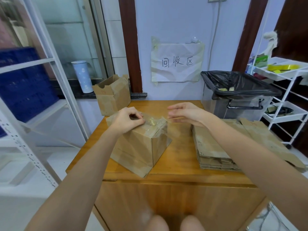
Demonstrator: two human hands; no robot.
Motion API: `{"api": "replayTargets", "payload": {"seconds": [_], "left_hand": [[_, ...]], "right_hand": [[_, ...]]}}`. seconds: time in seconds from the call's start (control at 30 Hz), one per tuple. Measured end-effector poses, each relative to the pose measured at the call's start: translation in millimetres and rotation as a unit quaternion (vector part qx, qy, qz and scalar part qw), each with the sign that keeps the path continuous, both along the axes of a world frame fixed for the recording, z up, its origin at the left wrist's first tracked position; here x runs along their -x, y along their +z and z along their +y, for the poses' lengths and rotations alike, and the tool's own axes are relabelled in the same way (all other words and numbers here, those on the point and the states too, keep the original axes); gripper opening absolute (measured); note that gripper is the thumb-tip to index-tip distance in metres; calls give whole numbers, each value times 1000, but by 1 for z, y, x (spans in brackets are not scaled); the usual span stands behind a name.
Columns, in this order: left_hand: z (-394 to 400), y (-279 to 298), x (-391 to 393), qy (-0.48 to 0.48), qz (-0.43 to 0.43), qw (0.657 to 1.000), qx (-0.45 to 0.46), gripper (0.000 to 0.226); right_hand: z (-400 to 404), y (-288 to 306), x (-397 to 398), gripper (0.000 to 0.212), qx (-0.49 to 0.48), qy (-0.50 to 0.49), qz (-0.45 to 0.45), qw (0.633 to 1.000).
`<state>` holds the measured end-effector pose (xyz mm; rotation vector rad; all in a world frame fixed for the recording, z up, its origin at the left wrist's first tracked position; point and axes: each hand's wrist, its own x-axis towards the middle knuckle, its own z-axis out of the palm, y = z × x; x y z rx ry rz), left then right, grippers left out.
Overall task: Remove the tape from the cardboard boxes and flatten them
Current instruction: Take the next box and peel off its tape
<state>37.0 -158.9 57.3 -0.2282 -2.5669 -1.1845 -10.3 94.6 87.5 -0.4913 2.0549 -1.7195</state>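
The left hand rests on top of the box, fingers curled and pinching at the clear tape there. The right hand hovers just right of the box top, fingers loosely spread; whether it has hold of a thin strand of tape cannot be told. The box stands upright near the middle of the table, one vertical corner turned toward the person, its long axis running up and down. Its tape is crumpled and partly lifted on top but not yet off, and a band near its base looks untouched. Right of the box lies a stack of flattened boxes, apparently done. Behind the box to the left, off the table, another box stands open, not flattened. A lined bin sits behind and right of the box.
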Motion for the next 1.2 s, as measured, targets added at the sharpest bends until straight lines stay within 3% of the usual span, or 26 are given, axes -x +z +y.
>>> {"api": "replayTargets", "payload": {"seconds": [0.13,0.3,0.57,0.7,0.93,1.1,1.2], "left_hand": [[1,0,1,3,2,1000,3,9],[3,-2,-1,14,6,1000,13,11],[11,-4,1,62,20,996,53,14],[13,-5,2,81,23,994,70,14],[21,-5,-2,83,27,991,98,15],[34,5,-4,85,80,961,251,11],[46,5,-14,50,20,995,87,24]], "right_hand": [[-13,-1,-1,22,-19,-111,24,993],[-22,8,-5,22,-32,-166,74,983],[-15,41,-13,21,8,-195,188,962],[-11,65,-29,19,-30,-151,237,959],[-3,64,-31,14,-74,-165,269,946],[-1,61,-33,19,-92,-170,303,933],[-3,59,-36,15,-88,-175,319,928]]}}
